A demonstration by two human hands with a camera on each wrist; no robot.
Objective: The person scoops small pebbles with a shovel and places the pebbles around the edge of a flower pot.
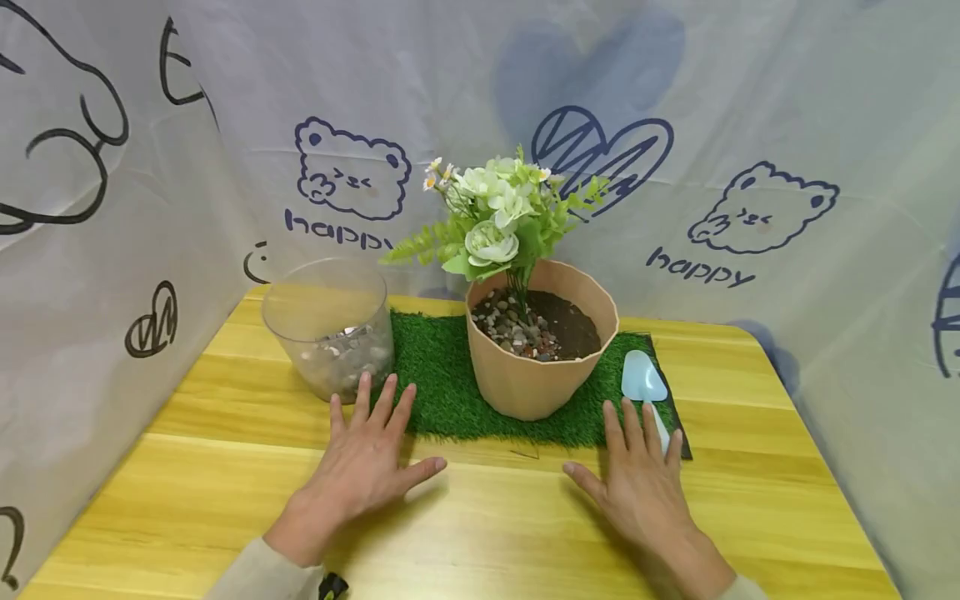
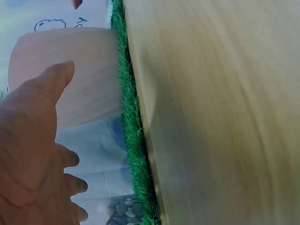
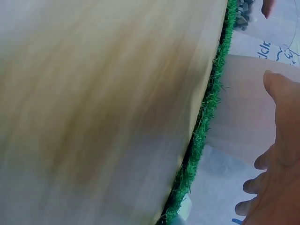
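My left hand [image 1: 360, 467], fingers spread and straight, is palm down near the front of the clear container [image 1: 330, 333] with stones in it. On the right, my other hand [image 1: 643, 492] is spread the same way, its fingers by the handle of a pale blue trowel [image 1: 642, 379]. Neither hand holds anything. Between and beyond them a peach pot [image 1: 528, 387] stands upright, with soil [image 1: 566, 323] on the right, pebbles [image 1: 510, 329] on the left and white-green flowers [image 1: 498, 212] rising from it. Each wrist view shows the pot beyond the thumb.
The pot and trowel are on a green turf mat [image 1: 435, 392] across the back half of a wooden table [image 1: 480, 533]. A printed cloth [image 1: 465, 75] hangs behind and at the sides. A small dark object [image 1: 332, 586] lies beside the left sleeve at the front.
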